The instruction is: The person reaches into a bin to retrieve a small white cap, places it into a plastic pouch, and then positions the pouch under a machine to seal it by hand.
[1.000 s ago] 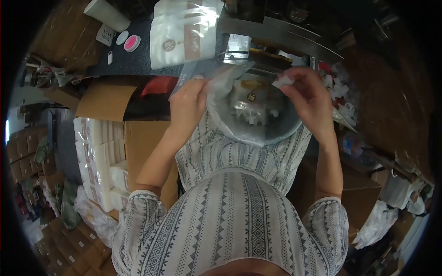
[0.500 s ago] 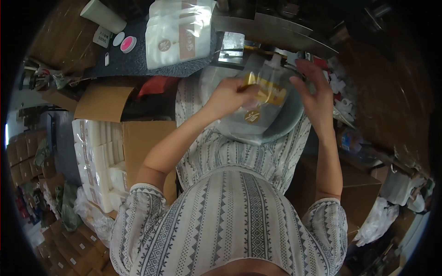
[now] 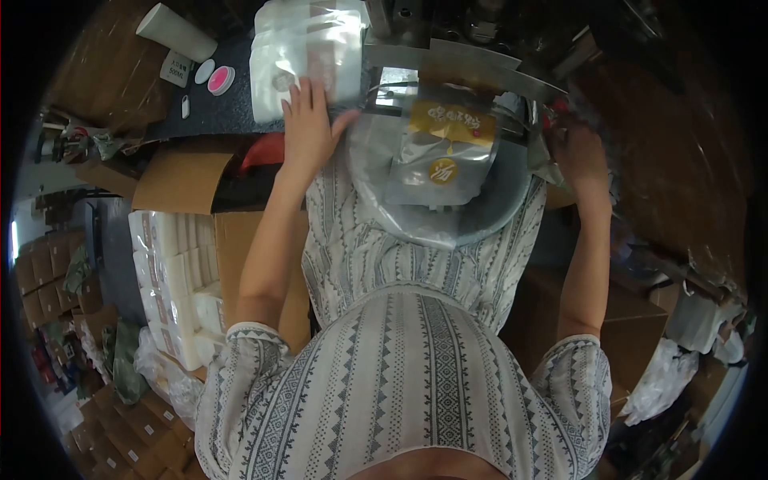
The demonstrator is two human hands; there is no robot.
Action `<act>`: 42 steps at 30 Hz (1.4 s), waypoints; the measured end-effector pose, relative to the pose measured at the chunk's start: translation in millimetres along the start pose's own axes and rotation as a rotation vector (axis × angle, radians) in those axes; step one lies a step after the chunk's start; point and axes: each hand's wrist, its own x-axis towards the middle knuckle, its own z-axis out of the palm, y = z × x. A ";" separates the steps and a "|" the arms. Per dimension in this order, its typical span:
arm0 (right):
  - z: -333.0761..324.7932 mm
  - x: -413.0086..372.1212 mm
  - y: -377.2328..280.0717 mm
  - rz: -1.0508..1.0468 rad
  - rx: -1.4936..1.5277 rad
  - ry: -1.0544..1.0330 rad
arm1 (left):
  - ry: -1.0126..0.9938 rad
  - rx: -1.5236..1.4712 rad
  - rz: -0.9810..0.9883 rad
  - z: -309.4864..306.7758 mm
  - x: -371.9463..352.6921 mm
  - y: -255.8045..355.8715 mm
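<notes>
My left hand (image 3: 308,132) lies with spread fingers on the lower edge of a stack of white printed pouches (image 3: 276,60). At the right side of a metal machine (image 3: 480,76), my right hand (image 3: 584,156) has its fingers curled in the shade; whatever they hold is hidden. A clear pouch with a yellow band (image 3: 444,156) lies over the grey basin (image 3: 504,200), its upper edge at the machine's metal bars. Clear plastic (image 3: 376,176) hangs over the basin's left side. The basin rests on my lap.
On the dark tabletop at left are a white cup (image 3: 176,32), a pink round tin (image 3: 221,79) and a white lid (image 3: 205,71). An open carton (image 3: 260,264) beside my left leg adjoins stacked white packs (image 3: 160,280). Another carton (image 3: 624,336) stands at right.
My left hand has let go of the yellow-banded pouch and moved left onto the stack. The pouch now lies flatter at the machine. My right hand has shifted right and slightly down.
</notes>
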 end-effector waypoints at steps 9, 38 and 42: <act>-33.3 -12.3 -107.2 -0.040 0.910 -0.028 | 0.063 0.023 -0.195 -52.1 -26.8 39.8; -25.3 -11.8 -109.2 -0.320 0.676 -0.026 | -0.144 -0.292 0.172 -45.6 -23.0 96.9; -19.8 -7.6 -102.8 -0.156 0.737 -0.072 | -0.453 -0.546 0.055 -36.5 -13.4 103.0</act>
